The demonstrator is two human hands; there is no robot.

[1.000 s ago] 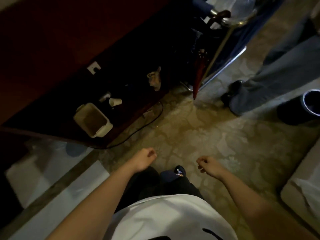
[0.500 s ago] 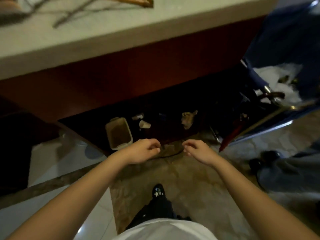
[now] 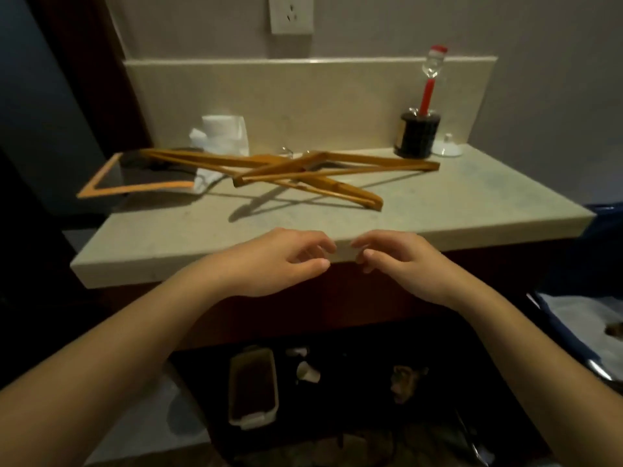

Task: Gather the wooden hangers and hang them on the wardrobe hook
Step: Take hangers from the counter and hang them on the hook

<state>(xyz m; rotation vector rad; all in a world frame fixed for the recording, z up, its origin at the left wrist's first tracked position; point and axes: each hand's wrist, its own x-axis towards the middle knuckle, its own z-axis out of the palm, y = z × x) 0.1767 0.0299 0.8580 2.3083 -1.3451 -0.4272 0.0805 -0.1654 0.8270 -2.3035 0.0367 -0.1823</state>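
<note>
1. Wooden hangers (image 3: 303, 173) lie in a loose, crossed pile on the pale stone countertop (image 3: 472, 203), toward the middle and back of it. I cannot count them exactly where they overlap.
2. Their left ends reach over a dark tray with an orange border (image 3: 135, 178), which sits at the counter's left edge; one long arm points right, toward a black cup (image 3: 417, 134).
3. My left hand (image 3: 279, 261) hovers at the counter's front edge, holding nothing, its fingers loosely curled and relaxed.
4. My right hand (image 3: 401, 261) hovers just beside it, equally unburdened, with its fingers softly bent. The fingertips of the two hands come near each other, but I see a gap between them.
5. Both hands are apart from the hangers, with a strip of bare counter between.
6. Behind the hangers stands a white paper roll (image 3: 222, 133). A red-stemmed item with a clear top stands upright in the black cup, and a small white lid (image 3: 446, 148) sits just beside the cup on the right.
7. A white wall socket (image 3: 291, 13) is mounted above the backsplash.
8. Under the counter, in the dark, I make out a rectangular plastic container (image 3: 253, 385) and a tipped paper cup (image 3: 308, 374) near it.
</note>
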